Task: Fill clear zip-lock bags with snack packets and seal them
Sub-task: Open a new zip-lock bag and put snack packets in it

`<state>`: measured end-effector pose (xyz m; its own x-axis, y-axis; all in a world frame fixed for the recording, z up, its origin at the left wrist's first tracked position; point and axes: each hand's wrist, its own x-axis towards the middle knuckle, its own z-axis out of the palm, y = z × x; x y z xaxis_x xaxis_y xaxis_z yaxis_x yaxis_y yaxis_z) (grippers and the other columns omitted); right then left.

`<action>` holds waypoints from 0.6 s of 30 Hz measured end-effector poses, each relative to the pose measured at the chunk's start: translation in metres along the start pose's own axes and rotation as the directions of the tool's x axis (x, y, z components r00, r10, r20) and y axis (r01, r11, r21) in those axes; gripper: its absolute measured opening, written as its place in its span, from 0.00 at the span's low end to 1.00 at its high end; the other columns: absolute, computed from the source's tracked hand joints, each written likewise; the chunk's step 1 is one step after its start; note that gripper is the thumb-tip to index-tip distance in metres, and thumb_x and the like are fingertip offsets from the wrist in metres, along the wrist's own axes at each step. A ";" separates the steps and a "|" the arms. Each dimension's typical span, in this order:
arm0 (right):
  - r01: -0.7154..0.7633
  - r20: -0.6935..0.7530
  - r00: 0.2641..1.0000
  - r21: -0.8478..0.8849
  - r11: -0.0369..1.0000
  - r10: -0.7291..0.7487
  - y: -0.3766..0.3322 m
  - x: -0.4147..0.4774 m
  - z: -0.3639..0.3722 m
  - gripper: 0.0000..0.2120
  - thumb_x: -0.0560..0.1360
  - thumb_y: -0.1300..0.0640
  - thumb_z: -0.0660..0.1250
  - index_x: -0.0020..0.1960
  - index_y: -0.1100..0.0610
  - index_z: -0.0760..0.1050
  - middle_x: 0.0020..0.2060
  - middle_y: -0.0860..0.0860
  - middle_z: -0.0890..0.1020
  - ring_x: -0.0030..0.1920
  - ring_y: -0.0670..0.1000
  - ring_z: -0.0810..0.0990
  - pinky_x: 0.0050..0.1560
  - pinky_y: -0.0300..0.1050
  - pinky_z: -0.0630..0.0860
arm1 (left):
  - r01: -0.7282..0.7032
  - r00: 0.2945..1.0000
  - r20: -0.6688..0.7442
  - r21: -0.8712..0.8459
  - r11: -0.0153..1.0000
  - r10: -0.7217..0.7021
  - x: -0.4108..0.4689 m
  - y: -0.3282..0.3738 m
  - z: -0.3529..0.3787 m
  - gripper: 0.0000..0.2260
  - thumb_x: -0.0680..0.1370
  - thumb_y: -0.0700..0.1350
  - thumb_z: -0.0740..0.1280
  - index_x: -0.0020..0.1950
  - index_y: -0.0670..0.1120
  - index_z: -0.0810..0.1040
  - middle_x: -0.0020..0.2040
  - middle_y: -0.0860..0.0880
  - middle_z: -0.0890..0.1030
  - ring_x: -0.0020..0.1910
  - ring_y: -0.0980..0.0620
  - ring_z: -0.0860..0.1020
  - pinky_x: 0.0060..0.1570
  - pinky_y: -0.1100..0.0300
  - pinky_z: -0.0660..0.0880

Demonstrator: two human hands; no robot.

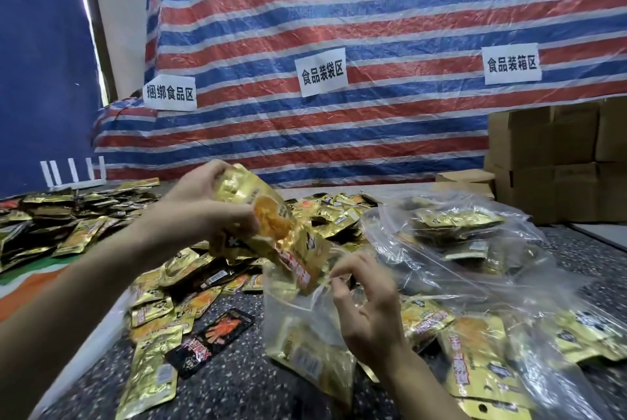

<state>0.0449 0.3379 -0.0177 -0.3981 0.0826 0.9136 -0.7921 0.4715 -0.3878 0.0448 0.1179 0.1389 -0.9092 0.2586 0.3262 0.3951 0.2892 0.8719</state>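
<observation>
My left hand grips a bundle of gold snack packets, tilted with its lower end inside the mouth of a clear zip-lock bag. My right hand pinches the bag's upper edge between thumb and forefinger and holds the mouth apart. Gold packets lie inside the bag near its bottom. Loose gold packets cover the dark speckled table, with one black packet among them.
Filled clear bags lie at the right, more packets under plastic at the lower right. Dark packets are piled at the far left. Cardboard boxes stand at the back right. A striped tarp with paper labels hangs behind.
</observation>
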 end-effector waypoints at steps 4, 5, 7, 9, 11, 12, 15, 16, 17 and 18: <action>0.036 -0.014 0.999 0.010 0.999 -0.036 -0.003 0.000 -0.001 0.07 0.76 0.59 0.61 0.42 0.59 0.75 0.39 0.50 0.76 0.43 0.50 0.75 0.43 0.41 0.71 | 0.025 0.998 0.042 0.201 0.979 -0.035 -0.006 0.005 0.027 0.26 0.65 0.38 0.79 0.57 0.48 0.71 0.50 0.44 0.81 0.40 0.49 0.85 0.33 0.62 0.79; 0.049 -0.012 0.999 0.002 0.999 -0.049 -0.003 0.001 -0.001 0.06 0.76 0.59 0.62 0.43 0.59 0.76 0.40 0.50 0.76 0.44 0.50 0.76 0.44 0.40 0.71 | 0.022 0.999 0.040 0.249 0.968 -0.033 -0.006 0.004 0.034 0.26 0.64 0.40 0.80 0.56 0.48 0.71 0.50 0.45 0.81 0.41 0.47 0.84 0.34 0.60 0.80; 0.086 -0.014 0.996 -0.011 0.996 -0.086 -0.004 0.001 -0.002 0.06 0.77 0.60 0.63 0.45 0.59 0.77 0.42 0.50 0.78 0.46 0.50 0.77 0.46 0.41 0.73 | 0.004 0.999 0.048 0.349 0.937 -0.022 -0.004 0.001 0.049 0.25 0.64 0.43 0.81 0.54 0.50 0.72 0.50 0.47 0.81 0.43 0.50 0.83 0.38 0.57 0.82; 0.125 -0.020 0.992 -0.018 0.992 -0.125 -0.005 0.002 -0.003 0.05 0.77 0.61 0.64 0.48 0.60 0.79 0.44 0.50 0.80 0.47 0.51 0.78 0.47 0.45 0.75 | -0.026 0.996 0.083 0.484 0.875 -0.016 0.001 -0.004 0.062 0.23 0.65 0.48 0.81 0.54 0.49 0.74 0.47 0.50 0.81 0.42 0.54 0.82 0.38 0.58 0.81; 0.145 -0.042 0.988 -0.033 0.989 -0.147 -0.005 0.003 -0.003 0.05 0.77 0.62 0.66 0.49 0.60 0.80 0.45 0.50 0.81 0.48 0.52 0.79 0.46 0.48 0.76 | -0.077 0.988 0.153 0.602 0.795 -0.021 0.004 -0.009 0.073 0.18 0.69 0.54 0.77 0.54 0.49 0.77 0.45 0.52 0.80 0.40 0.56 0.79 0.35 0.62 0.77; 0.147 -0.060 0.987 -0.046 0.988 -0.150 -0.005 0.003 -0.004 0.06 0.77 0.61 0.66 0.49 0.60 0.81 0.45 0.50 0.81 0.47 0.51 0.80 0.45 0.49 0.77 | -0.099 0.980 0.196 0.638 0.764 -0.038 0.005 -0.013 0.077 0.17 0.72 0.57 0.74 0.54 0.49 0.77 0.45 0.52 0.80 0.41 0.56 0.79 0.36 0.61 0.77; 0.166 -0.110 0.979 -0.075 0.983 -0.174 -0.005 0.006 -0.010 0.05 0.77 0.61 0.68 0.51 0.58 0.81 0.46 0.47 0.82 0.45 0.51 0.80 0.42 0.51 0.77 | -0.134 0.961 0.266 0.675 0.726 -0.071 0.002 -0.021 0.081 0.25 0.74 0.69 0.57 0.54 0.51 0.77 0.46 0.53 0.80 0.44 0.55 0.79 0.43 0.56 0.78; 0.172 -0.121 0.976 -0.075 0.982 -0.180 -0.006 0.007 -0.011 0.05 0.76 0.61 0.68 0.52 0.58 0.81 0.46 0.45 0.82 0.44 0.51 0.80 0.41 0.52 0.77 | -0.119 0.960 0.268 0.642 0.758 -0.076 -0.001 -0.021 0.078 0.28 0.72 0.72 0.51 0.52 0.53 0.78 0.45 0.53 0.81 0.45 0.55 0.78 0.46 0.55 0.77; 0.174 -0.127 0.975 -0.073 0.982 -0.182 -0.006 0.007 -0.011 0.06 0.76 0.61 0.69 0.52 0.58 0.81 0.46 0.44 0.81 0.44 0.50 0.80 0.41 0.52 0.77 | -0.088 0.959 0.267 0.584 0.807 -0.089 -0.003 -0.020 0.074 0.30 0.71 0.73 0.47 0.51 0.54 0.78 0.43 0.54 0.82 0.45 0.57 0.79 0.46 0.58 0.75; 0.176 -0.127 0.975 -0.076 0.982 -0.184 -0.006 0.008 -0.011 0.05 0.76 0.61 0.70 0.52 0.58 0.81 0.46 0.44 0.81 0.44 0.50 0.79 0.41 0.52 0.77 | -0.065 0.957 0.272 0.531 0.845 -0.098 -0.006 -0.019 0.068 0.32 0.71 0.74 0.45 0.51 0.56 0.79 0.41 0.54 0.83 0.45 0.60 0.79 0.45 0.61 0.73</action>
<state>0.0521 0.3454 -0.0066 -0.1834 0.1049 0.9774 -0.8123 0.5438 -0.2108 0.0522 0.1738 0.0956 -0.8735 0.4698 0.1277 0.4621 0.7174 0.5213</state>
